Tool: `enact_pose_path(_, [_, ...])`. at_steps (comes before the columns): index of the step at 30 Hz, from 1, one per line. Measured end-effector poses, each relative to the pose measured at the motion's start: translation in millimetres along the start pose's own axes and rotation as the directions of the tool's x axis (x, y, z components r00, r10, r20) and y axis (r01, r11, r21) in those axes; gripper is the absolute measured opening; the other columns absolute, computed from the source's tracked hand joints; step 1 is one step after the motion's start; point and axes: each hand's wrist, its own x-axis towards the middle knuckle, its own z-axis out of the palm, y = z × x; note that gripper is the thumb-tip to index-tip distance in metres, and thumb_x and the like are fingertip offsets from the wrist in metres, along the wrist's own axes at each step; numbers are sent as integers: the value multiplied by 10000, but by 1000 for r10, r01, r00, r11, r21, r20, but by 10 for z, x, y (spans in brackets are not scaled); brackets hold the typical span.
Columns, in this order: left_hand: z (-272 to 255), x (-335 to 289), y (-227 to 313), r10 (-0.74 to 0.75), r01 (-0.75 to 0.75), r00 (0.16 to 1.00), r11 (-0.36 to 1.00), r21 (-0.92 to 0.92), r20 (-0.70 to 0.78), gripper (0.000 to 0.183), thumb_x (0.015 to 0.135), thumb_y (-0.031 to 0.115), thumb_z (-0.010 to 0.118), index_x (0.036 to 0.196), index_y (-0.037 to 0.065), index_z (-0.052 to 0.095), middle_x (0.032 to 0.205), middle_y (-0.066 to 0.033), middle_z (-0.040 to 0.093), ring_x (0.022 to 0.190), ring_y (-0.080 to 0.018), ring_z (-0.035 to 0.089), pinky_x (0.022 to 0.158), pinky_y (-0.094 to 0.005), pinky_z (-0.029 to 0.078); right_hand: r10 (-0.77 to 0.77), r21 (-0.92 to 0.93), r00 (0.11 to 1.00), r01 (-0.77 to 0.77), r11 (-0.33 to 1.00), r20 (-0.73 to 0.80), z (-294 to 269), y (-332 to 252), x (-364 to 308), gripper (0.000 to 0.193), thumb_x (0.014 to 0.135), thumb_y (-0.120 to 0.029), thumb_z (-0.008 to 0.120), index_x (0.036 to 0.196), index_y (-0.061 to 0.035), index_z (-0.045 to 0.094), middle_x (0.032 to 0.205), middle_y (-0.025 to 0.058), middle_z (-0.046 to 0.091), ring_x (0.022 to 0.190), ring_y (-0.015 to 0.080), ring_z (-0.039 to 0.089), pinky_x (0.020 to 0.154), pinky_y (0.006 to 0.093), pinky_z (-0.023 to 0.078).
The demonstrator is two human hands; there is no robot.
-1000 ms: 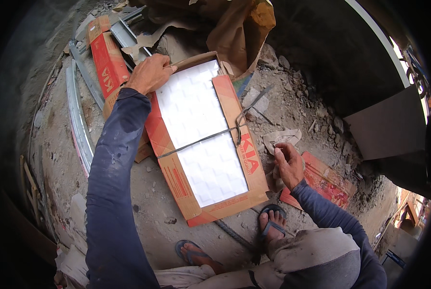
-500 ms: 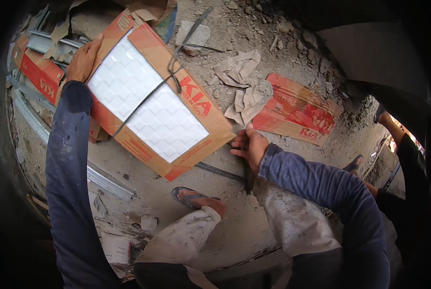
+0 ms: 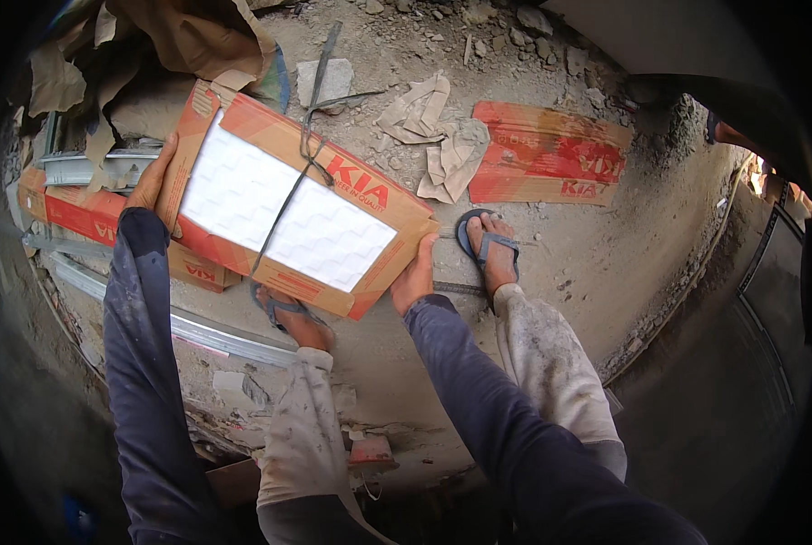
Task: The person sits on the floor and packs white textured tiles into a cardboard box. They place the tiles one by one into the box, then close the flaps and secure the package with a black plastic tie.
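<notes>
A red and brown cardboard tile box is held between my two hands. White tiles with a wavy relief show through its open front, and a dark strap is tied across it. My left hand is closed on the box's left end, with most fingers out of sight behind it. At the lower right corner, my right hand presses its palm and thumb against the short side; its other fingers are hidden under the box.
A flattened red carton and crumpled brown paper lie on the dusty ground. Another red box and metal channels are at the left. Rubble and a concrete chunk lie beyond. My sandalled feet stand close to the box.
My right hand has moved from beside the box's corner onto its right end. The box has turned and tilted slightly. My right foot has come forward into view beside it.
</notes>
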Motion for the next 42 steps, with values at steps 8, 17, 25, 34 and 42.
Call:
enact_pose_path(8, [22, -152, 69, 5, -17, 991, 996, 92, 134, 875, 866, 724, 708, 1384, 23, 635, 1179, -141, 744, 941, -187, 735, 786, -300, 611, -78, -9, 993, 79, 997, 86, 4, 328, 152, 789, 1032, -724, 396, 1536, -119, 446, 1509, 107, 528, 1385, 276, 506, 1137, 431, 425])
enact_pose_path(17, [73, -111, -45, 129, -148, 987, 958, 246, 92, 1015, 869, 774, 660, 1382, -98, 576, 1247, -259, 682, 1069, -244, 719, 858, -264, 598, -139, 54, 989, 141, 989, -46, 336, 369, 122, 700, 1056, -650, 413, 1497, -109, 472, 1419, 92, 589, 1279, 263, 602, 1043, 403, 530])
enact_pose_path(25, [193, -263, -32, 72, -82, 995, 986, 147, 73, 891, 901, 719, 670, 1366, -40, 613, 1133, -155, 743, 894, -173, 735, 790, -264, 606, -143, 76, 976, 157, 985, -164, 305, 421, 191, 601, 1059, -582, 416, 1390, -99, 553, 1370, 88, 628, 1246, 253, 618, 1018, 401, 517])
enact_pose_path(34, [69, -9, -215, 216, -224, 970, 972, 74, 109, 864, 931, 709, 634, 1296, -74, 646, 1102, -141, 744, 903, -181, 728, 810, -282, 587, -274, -621, 897, -1, 784, -347, 73, 111, 246, 490, 1027, -423, 522, 1195, 8, 684, 1122, 211, 748, 1000, 344, 735, 879, 400, 569])
enact_pose_path(42, [-170, 318, -334, 446, -306, 888, 758, 576, -116, 900, 918, 786, 560, 905, -94, 749, 827, -176, 730, 777, -252, 628, 810, -406, 503, -980, -864, 62, 485, -134, 187, 1166, -3300, -624, 441, 944, -193, 681, 1319, 31, 619, 1247, 199, 667, 1185, 319, 639, 1055, 413, 481])
